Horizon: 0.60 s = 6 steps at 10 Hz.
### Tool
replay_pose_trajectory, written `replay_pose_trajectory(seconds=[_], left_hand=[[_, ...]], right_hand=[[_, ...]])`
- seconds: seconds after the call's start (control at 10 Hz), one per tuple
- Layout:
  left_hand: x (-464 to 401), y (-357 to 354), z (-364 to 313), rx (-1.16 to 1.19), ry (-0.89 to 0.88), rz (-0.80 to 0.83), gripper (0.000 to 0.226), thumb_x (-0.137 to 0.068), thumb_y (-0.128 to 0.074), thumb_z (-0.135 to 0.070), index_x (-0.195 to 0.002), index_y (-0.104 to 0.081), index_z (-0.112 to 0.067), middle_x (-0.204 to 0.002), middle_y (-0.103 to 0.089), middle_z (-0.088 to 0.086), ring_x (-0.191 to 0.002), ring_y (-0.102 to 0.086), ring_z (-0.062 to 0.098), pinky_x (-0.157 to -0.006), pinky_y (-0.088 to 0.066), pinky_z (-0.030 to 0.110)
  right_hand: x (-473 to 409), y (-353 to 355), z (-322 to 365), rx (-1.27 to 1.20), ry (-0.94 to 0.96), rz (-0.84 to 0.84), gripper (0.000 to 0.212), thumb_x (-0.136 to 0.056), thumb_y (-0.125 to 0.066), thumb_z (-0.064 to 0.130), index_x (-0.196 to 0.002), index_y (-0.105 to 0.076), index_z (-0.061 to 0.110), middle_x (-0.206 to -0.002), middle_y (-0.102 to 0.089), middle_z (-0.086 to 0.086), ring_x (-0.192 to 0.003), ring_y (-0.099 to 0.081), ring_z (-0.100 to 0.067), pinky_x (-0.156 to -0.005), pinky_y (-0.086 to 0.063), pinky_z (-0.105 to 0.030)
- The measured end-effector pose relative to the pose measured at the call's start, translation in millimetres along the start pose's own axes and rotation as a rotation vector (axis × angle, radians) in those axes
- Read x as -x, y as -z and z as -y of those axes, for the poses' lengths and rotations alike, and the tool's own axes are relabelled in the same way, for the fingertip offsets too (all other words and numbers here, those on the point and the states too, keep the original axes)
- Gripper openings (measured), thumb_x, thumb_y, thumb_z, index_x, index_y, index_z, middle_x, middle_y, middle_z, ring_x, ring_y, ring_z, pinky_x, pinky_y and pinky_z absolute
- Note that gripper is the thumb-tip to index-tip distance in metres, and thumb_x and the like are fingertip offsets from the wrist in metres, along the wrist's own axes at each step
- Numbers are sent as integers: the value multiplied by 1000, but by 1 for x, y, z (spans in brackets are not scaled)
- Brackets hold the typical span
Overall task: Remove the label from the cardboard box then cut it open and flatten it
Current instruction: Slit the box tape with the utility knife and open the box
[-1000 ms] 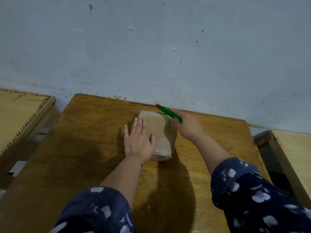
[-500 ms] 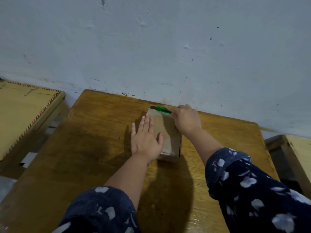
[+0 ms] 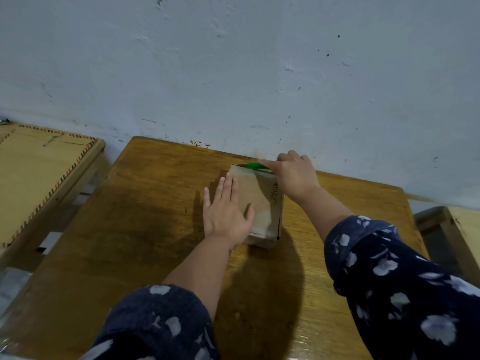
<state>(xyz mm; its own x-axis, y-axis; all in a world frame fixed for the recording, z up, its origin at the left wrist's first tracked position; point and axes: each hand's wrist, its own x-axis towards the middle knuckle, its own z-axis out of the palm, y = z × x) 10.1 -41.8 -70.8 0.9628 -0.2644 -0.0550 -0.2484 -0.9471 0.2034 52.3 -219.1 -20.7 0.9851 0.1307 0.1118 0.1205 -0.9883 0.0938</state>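
You have a worn wooden table [image 3: 135, 229] pushed against a scuffed pale wall [image 3: 233, 74], a lighter wooden table [image 3: 33, 172] with a patterned edge to its left, another wooden piece [image 3: 465, 229] at right

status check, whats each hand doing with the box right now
Left hand flat on cardboard box, pinning it to wooden table. Right hand grips green cutter at box's far edge. Box closed, not flattened. Nothing in the way.
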Motion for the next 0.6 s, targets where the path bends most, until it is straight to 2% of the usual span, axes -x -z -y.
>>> replay_pose_trajectory(seconds=[0.2,0.3,0.5,0.6], left_hand=[[-1,-2,1,7,-9,-12,80,-92,-12,-64,-152,5,-15,-160,15,1,-146,14,14,-118,5,47],[-1,-3,2,3,-10,-13,80,-92,-12,-65,-152,5,-15,-160,15,1,-146,14,15,-119,5,47],[1,-1,1,0,-7,-4,80,-91,-12,-65,-152,6,-16,-160,15,1,-146,14,16,-118,4,49],[1,0,1,-5,-7,-3,80,-92,-12,-65,-152,6,-16,-160,15,1,-146,14,16,-118,4,49]], right_hand=[[11,5,-28,-103,-79,98,43,-101,-34,20,-139,-41,39,-100,-62,-5,-99,-50,-25,-75,-31,-36],[19,9,-41,-70,-93,116,43,-101,-34,22,-139,-41,40,-103,-62,-3,-99,-50,-23,-76,-30,-35],[29,9,-45,-14,-107,87,43,-100,-36,22,-137,-42,43,-100,-60,-1,-95,-48,-21,-76,-28,-35],[37,9,-50,-43,-161,123,43,-100,-35,22,-136,-42,44,-92,-57,0,-90,-47,-20,-76,-30,-35]])
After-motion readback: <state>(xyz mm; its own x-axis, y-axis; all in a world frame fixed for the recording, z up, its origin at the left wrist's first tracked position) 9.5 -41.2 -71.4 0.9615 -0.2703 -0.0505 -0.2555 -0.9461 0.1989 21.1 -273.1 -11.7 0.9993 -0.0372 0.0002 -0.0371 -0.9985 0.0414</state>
